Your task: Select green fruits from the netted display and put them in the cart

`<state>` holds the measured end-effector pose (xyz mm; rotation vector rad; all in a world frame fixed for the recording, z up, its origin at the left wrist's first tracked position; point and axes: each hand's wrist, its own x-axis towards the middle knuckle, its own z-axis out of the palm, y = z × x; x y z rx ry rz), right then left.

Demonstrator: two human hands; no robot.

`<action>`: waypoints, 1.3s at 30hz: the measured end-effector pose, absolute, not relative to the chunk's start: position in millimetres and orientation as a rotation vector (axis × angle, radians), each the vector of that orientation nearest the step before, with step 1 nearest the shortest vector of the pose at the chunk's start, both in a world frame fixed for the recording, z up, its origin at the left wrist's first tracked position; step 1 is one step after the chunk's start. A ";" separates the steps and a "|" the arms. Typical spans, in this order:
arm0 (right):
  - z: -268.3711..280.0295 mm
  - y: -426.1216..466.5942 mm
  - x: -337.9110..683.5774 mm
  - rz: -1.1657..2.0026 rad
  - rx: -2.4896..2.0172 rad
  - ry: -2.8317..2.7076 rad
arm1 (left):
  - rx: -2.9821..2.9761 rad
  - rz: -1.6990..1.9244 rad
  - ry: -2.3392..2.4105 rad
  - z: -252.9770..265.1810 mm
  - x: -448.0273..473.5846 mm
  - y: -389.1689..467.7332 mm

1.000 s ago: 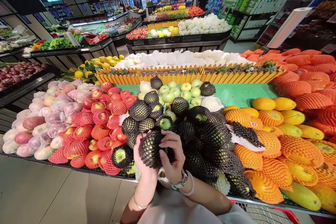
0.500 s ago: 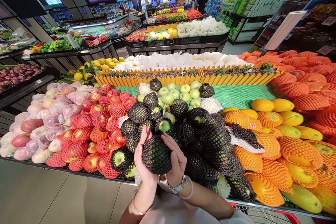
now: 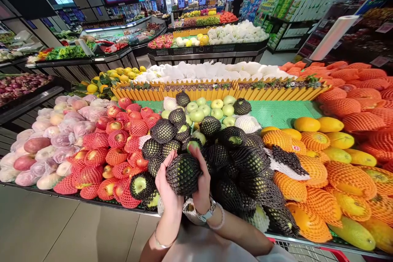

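Note:
Between my two palms I hold a green apple in a black foam net, raised just above the pile at the display's front edge. My left hand presses on its left side. Against its right side lies my right hand, fingers pointing forward. Other black-netted apples are heaped right behind and to the left of my hands. To the right lies a heap of longer black-netted fruit. Bare green apples sit farther back.
Red-netted apples and wrapped pale pink fruit fill the left. Orange-netted papayas lie at right. A low yellow fence planter crosses behind. Part of a shopping cart shows at the bottom right.
The netted apple has turned a little between my palms. My right hand has shifted slightly left, its fingers straighter and more upright along the apple's side.

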<state>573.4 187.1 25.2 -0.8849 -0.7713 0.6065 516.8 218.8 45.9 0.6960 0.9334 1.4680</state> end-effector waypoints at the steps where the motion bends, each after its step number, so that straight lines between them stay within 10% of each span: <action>1: 24.9 188.2 574.1 0.628 -0.907 -0.776 | 0.721 1.477 0.950 46.6 517.7 218.6; 39: 53.2 160.9 660.1 1.246 -0.810 -0.756 | 1.629 0.964 0.785 45.6 498.7 233.3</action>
